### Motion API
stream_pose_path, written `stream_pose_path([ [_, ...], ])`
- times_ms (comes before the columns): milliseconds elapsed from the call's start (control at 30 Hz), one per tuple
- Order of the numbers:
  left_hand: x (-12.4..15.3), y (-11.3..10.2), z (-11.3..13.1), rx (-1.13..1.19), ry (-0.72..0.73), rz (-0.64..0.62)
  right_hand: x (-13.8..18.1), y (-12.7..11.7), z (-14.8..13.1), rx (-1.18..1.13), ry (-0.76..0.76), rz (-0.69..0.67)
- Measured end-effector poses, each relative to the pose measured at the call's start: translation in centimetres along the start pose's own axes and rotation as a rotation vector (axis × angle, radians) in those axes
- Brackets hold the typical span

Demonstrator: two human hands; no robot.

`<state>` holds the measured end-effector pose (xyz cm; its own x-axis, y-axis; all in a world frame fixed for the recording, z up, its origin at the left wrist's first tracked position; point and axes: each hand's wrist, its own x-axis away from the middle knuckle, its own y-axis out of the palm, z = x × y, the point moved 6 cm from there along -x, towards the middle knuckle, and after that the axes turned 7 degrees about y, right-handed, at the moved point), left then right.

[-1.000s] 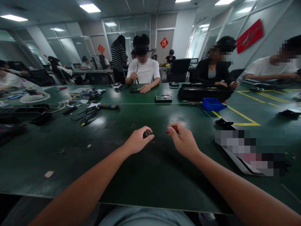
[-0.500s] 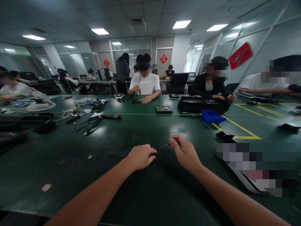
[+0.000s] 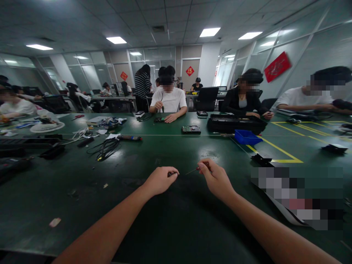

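Above the dark green tabletop [image 3: 176, 223], my left hand [image 3: 161, 180] is closed around a small dark part [image 3: 172, 173], mostly covered by the fingers, so its kind does not show. My right hand [image 3: 216, 175] pinches a screwdriver [image 3: 197, 169] by its red handle. The thin shaft points left toward my left hand, and its tip is a short way apart from the small part.
Farther off lie a hard drive [image 3: 191, 129], a blue bin [image 3: 247, 137], a long black housing [image 3: 238, 123] and a soldering-iron-like tool [image 3: 130, 138] with coiled black cable [image 3: 106, 149]. A blurred-out sheet lies at right. Several people sit across the table.
My left hand has shifted slightly left and turned, so the small dark part is farther from the screwdriver tip. My right hand has hardly moved.
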<state>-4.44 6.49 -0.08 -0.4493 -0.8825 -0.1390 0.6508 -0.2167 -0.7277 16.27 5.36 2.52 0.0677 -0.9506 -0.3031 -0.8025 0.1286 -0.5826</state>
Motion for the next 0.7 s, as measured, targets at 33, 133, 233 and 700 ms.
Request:
stream_pose_path([
  [33, -0.1, -0.3, -0.4, 0.108, -0.045, 0.028, 0.0, 0.0, 0.1, -0.005, 0.005, -0.004],
  [133, -0.3, -1.1, -1.7, 0.486, -0.204, 0.131, 0.0, 0.0, 0.2, -0.017, 0.013, -0.013],
  [233, 0.2, -2.5, -2.9, 0.789, -0.283, 0.240, 0.0, -0.1, 0.2, -0.030, 0.015, -0.013],
  [700, 13.4, -17.7, -10.1, 0.749, -0.567, 0.925, -0.5, -0.2, 0.3, -0.086, 0.058, 0.014],
])
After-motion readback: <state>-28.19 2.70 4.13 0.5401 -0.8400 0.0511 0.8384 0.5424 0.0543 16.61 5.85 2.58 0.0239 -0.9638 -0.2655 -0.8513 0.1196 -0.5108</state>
